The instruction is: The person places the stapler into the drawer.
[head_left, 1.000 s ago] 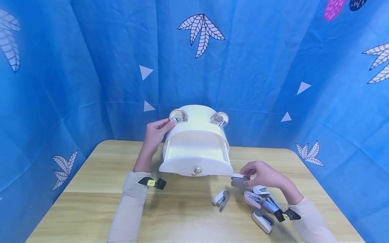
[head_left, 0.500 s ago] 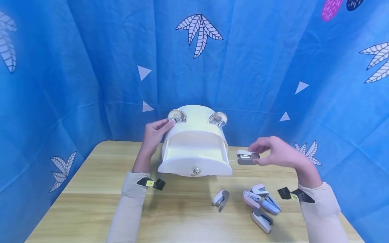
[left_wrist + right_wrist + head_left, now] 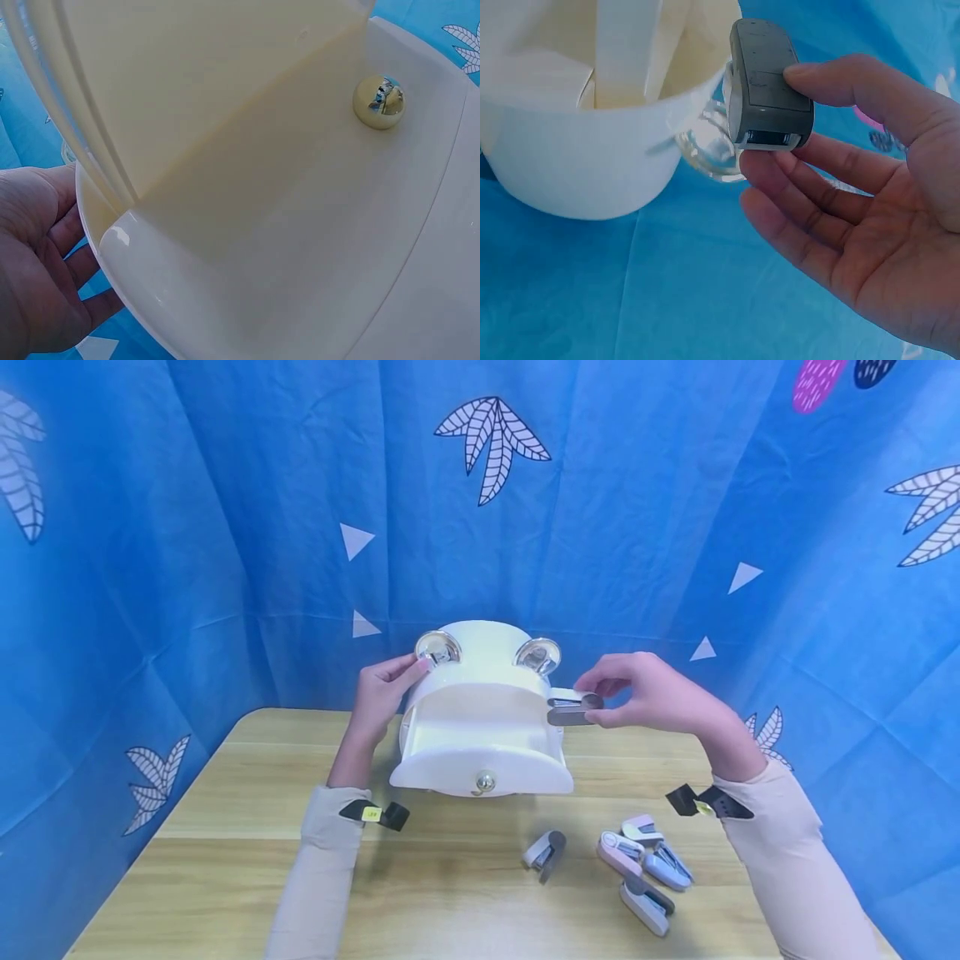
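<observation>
Right grip (image 3: 645, 693): pinching stapler (image 3: 566, 716), now brought left beside open drawer (image 3: 438, 770) | left grip (image 3: 377, 695): pinching ear (image 3: 438, 646) | carry looks nearly done

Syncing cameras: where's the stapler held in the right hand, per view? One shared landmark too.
Head: stapler right of centre, slightly low, in the right hand.
Left wrist: not in it.
Right wrist: upper half, just right of centre.
Landmark, all three: white drawer unit.
</observation>
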Motion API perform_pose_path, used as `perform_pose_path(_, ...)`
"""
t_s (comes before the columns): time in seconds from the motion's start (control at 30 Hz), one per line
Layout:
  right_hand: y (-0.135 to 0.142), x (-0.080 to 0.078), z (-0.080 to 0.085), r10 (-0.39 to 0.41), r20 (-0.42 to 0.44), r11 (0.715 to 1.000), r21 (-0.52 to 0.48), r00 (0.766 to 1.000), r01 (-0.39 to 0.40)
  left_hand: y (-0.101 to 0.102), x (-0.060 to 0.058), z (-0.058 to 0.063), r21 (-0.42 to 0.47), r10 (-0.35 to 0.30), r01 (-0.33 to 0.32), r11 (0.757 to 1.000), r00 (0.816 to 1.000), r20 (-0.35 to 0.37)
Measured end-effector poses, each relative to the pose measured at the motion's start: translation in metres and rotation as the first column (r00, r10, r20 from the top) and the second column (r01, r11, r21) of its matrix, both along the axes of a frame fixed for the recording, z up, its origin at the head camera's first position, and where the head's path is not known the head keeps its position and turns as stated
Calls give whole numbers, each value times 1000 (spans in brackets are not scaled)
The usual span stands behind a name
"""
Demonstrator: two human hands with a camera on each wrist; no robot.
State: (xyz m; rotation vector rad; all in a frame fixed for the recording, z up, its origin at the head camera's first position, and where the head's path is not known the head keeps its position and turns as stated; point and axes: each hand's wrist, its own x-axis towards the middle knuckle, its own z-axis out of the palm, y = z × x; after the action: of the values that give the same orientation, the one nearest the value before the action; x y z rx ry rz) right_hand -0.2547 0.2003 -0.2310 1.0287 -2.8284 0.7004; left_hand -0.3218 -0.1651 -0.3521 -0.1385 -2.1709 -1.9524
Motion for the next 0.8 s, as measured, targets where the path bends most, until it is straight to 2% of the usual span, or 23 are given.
perform_pose_path(0.5, -48, -6, 12, 196, 3, 978, 74, 981, -195, 0, 0, 1, 3, -9, 9, 1000, 1000, -3)
perform_pose_path(0.8, -96, -11, 19, 299, -84, 933, 232, 951, -273, -2, -3, 2, 5, -10, 10, 1000, 1000, -1)
